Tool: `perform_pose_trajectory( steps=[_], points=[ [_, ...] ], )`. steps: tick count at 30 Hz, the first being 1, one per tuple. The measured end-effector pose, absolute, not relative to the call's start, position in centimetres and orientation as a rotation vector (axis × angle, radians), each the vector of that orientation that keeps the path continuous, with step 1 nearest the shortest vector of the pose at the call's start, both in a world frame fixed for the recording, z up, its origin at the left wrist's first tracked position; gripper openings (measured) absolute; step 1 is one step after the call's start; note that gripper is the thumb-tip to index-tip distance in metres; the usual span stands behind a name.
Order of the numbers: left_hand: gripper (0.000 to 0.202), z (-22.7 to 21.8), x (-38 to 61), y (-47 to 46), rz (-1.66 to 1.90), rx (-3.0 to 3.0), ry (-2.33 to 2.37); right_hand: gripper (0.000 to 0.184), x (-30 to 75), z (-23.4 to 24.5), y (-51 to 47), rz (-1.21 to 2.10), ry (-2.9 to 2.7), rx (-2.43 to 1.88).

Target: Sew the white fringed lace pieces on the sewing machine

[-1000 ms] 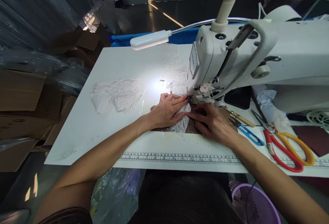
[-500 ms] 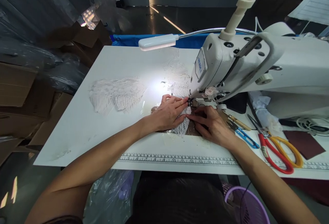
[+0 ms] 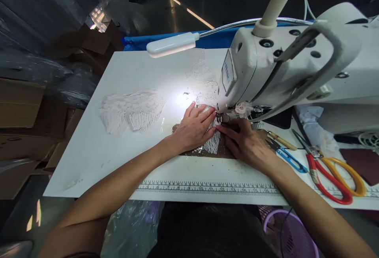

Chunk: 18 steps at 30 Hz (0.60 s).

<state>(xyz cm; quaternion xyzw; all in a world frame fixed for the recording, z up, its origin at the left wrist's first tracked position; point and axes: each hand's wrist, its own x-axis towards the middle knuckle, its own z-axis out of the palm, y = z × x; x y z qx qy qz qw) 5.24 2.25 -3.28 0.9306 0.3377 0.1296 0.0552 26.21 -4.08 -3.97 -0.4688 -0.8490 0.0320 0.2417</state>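
A white lace piece [image 3: 212, 144] lies under the presser foot [image 3: 222, 118] of a white sewing machine [image 3: 275, 68]. My left hand [image 3: 194, 128] rests flat on the lace, fingers stretched toward the foot. My right hand [image 3: 244, 142] presses the lace from the right side, fingers extended with the tips just below the foot. Both hands touch the fabric close to the needle. A brown sheet [image 3: 219, 153] shows beneath the lace.
More white lace [image 3: 130, 110] lies at the left of the white table [image 3: 100, 159]. A gooseneck lamp [image 3: 171, 44] shines on the work. Blue snips [image 3: 288, 158], red and yellow scissors [image 3: 331, 179] lie at the right. A printed ruler [image 3: 207, 189] runs along the front edge. A purple basket [image 3: 291, 232] sits below.
Both hands stayed on the lace at the presser foot, with the left fingers edging slightly further up. The view shifted as my head moved.
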Motion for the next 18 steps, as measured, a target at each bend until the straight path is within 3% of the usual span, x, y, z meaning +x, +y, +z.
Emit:
perform_pose_trajectory(
  steps=[9, 15, 18],
  points=[
    [0.039, -2.8, 5.4, 2.1, 0.341, 2.751, 1.113, 0.039, 25.8, -4.2, -3.8, 0.035, -2.404, -1.43],
    [0.024, -2.1, 4.9, 4.6, 0.734, 2.802, 1.27, 0.035, 25.6, -3.0, -3.9, 0.137, -2.397, -1.432],
    [0.024, -1.7, 5.3, 8.0, 0.559, 2.907, 1.199, 0.037, 26.0, -1.7, -4.7, 0.173, -2.333, -1.441]
  ],
)
